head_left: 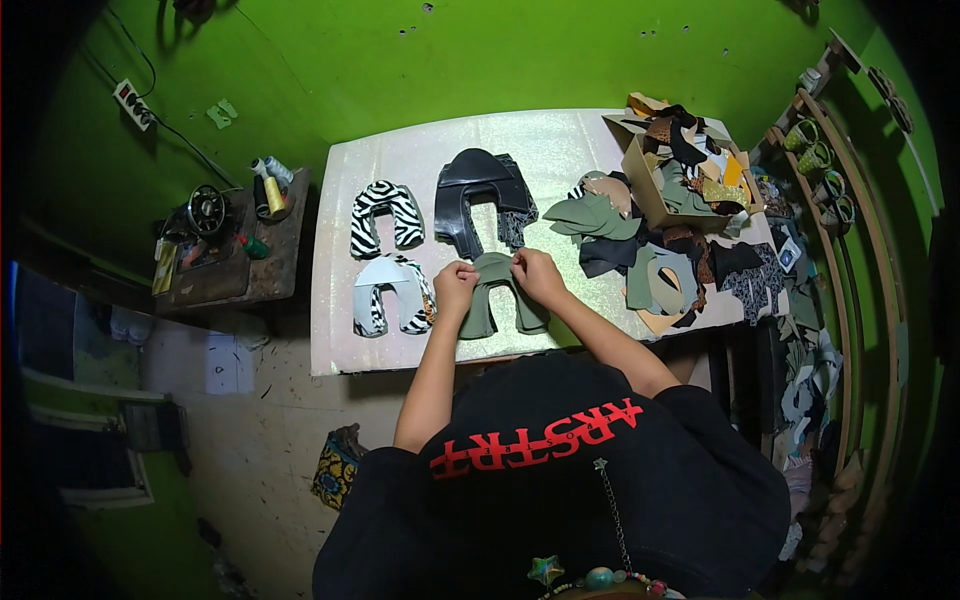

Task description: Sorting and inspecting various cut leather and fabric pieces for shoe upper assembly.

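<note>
A pile of olive-green U-shaped cut pieces [482, 313], shaped like shoe uppers, lies at the table's near edge with its legs toward me. Across its curved top is a rounded olive-green piece [492, 266]. My left hand [457, 287] pinches the left end of this rounded piece, and my right hand [538, 277] pinches its right end. Just beyond them rests a stack of black U-shaped pieces [456, 203], with patterned grey ones showing at its right leg. Left of it are zebra-print U-shaped pieces [365, 222]; nearer me is another zebra stack topped by a pale grey piece [385, 272].
A cardboard box [645, 185] full of scraps stands at the table's far right. Loose green, black and patterned offcuts [600, 220] spread beside it. On the left, a wooden stand holds a sewing machine [206, 212] and thread cones [272, 192]. Wooden racks [850, 250] line the right wall.
</note>
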